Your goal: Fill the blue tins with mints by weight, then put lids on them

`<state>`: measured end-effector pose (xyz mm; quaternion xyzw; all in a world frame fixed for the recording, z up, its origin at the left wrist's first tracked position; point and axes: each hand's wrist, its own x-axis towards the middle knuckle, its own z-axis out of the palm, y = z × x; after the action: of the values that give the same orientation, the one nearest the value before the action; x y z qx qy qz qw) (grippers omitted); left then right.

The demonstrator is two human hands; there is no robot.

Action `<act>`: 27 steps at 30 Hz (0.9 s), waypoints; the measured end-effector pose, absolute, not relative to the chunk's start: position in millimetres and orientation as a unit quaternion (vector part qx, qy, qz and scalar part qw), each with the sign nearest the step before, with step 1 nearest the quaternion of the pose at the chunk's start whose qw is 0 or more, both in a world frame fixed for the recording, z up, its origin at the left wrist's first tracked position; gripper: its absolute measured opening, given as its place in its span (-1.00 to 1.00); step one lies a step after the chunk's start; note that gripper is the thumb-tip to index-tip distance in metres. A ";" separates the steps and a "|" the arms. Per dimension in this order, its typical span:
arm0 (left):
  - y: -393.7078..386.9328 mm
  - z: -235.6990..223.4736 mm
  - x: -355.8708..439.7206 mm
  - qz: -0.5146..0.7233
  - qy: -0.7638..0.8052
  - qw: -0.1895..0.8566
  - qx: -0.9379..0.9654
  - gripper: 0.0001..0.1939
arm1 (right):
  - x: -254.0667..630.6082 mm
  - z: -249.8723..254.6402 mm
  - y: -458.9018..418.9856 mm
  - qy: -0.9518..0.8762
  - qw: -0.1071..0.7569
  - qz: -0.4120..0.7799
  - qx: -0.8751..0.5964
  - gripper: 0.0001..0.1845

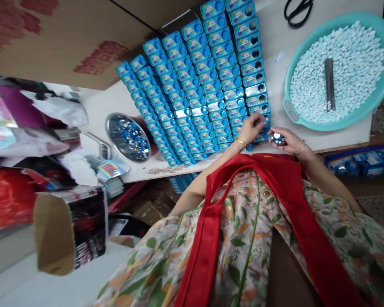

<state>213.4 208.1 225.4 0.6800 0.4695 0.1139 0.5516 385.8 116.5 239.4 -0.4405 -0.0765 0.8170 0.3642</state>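
Rows of small blue printed tins (208,74) stand close together on the white table. In the column nearest the basin, many tins show a dark round hole (259,77); the other columns carry blue round caps. At the near end of that column, my left hand (252,128) reaches over the tins with its fingers pinched together. What they hold, if anything, is hidden. Close by on the right, my right hand (287,140) is curled around several small round metal caps (277,137), silver and blue, above the table's near edge.
A turquoise basin (288,91) of pale blue candies, with a dark tube (329,83) lying in it, stands right. Black-handled scissors (296,13) lie at the back. A steel bowl (110,138) of blue and silver pieces sits left. A large cardboard box (64,38) rises behind.
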 end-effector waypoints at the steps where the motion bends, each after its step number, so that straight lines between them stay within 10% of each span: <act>1: 213.1 224.8 215.9 0.101 0.507 0.511 0.687 -0.95 | 385.6 239.2 115.8 -0.073 0.385 0.796 -0.462 -0.50; 14: 267.7 240.4 262.5 -0.261 0.523 0.285 0.760 -0.60 | 383.5 238.1 122.3 -0.035 0.464 0.708 -0.531 -0.47; 27: 222.1 238.6 219.6 0.109 0.409 0.498 0.757 -0.93 | 361.5 228.5 142.7 -0.020 0.499 0.679 -0.537 -0.53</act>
<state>219.6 222.1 238.6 0.7565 0.4091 0.1090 0.4985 361.5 142.7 228.5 -0.5373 -0.0203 0.6793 0.4994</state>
